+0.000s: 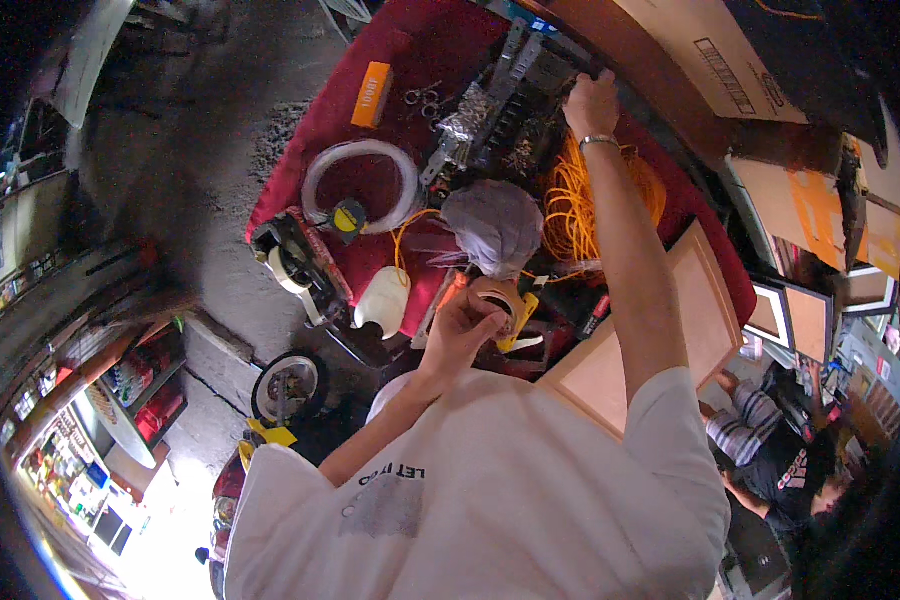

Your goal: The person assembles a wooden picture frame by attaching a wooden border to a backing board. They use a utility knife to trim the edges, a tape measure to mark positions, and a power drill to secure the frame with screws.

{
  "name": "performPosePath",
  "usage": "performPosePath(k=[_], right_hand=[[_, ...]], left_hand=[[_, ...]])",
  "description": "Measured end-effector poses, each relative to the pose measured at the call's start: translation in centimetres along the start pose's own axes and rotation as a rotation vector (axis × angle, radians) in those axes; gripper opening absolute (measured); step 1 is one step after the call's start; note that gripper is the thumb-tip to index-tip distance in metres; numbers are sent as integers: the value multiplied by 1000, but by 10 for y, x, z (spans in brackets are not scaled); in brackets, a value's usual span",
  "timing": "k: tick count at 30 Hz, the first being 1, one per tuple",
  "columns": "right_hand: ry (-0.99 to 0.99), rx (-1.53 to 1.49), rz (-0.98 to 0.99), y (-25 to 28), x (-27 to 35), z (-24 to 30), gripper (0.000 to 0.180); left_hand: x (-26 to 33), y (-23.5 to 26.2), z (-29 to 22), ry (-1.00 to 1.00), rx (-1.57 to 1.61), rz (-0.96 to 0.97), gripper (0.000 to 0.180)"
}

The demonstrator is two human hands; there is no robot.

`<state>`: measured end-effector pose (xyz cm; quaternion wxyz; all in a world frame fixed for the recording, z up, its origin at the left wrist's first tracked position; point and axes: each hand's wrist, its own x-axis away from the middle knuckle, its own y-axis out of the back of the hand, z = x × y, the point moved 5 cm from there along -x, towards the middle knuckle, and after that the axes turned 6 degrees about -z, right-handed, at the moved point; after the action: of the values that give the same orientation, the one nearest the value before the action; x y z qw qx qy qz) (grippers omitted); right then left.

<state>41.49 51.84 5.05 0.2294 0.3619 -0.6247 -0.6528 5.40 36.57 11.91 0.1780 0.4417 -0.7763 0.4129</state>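
Note:
My left hand (455, 340) is near my body at the table's near edge. Its fingers are closed on the rim of a brownish tape roll (497, 291). My right hand (592, 105) reaches to the far side of the table, beside a heap of metal hardware (525, 125). Its fingers are curled together, and what they hold, if anything, is too dark and small to make out. Orange cord (573, 205) lies coiled under my right forearm. A grey cloth bundle (495, 222) sits just beyond the tape roll, and a yellow tool (522, 325) lies next to it.
On the red-covered table (300, 170) are an orange box (372, 95), scissors (425, 100), a coil of clear line (315, 185), a tape measure (348, 218), a tape dispenser (295, 265) and a white bottle (382, 302). A wooden frame (705, 270) leans at right. Another person (785, 450) sits behind it.

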Motion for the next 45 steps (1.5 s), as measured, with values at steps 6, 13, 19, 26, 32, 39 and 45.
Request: performPosePath(k=[6,13,19,26,32,39,45], right_hand=[[-59,-25,-50,-16,6,-2,19],[-110,-106,113,-14,3,2,23],[-32,-160,-337,7,5,-1,25],[64,-347,-34,-15,-8,-14,16],[26,-241,120,-25,-15,-2,15],[1,-213,138,-20,-12,2,20],[16,-182,163,-35,-16,-7,23]], left_hand=[[3,10,3,21,-152,-85,12],[1,10,6,20,-325,-36,13],[3,10,17,102,-238,-59,14],[1,9,24,94,-313,-39,13],[2,6,21,100,-308,-33,13],[5,11,15,82,-279,-70,14],[6,15,23,81,-260,-67,14]])
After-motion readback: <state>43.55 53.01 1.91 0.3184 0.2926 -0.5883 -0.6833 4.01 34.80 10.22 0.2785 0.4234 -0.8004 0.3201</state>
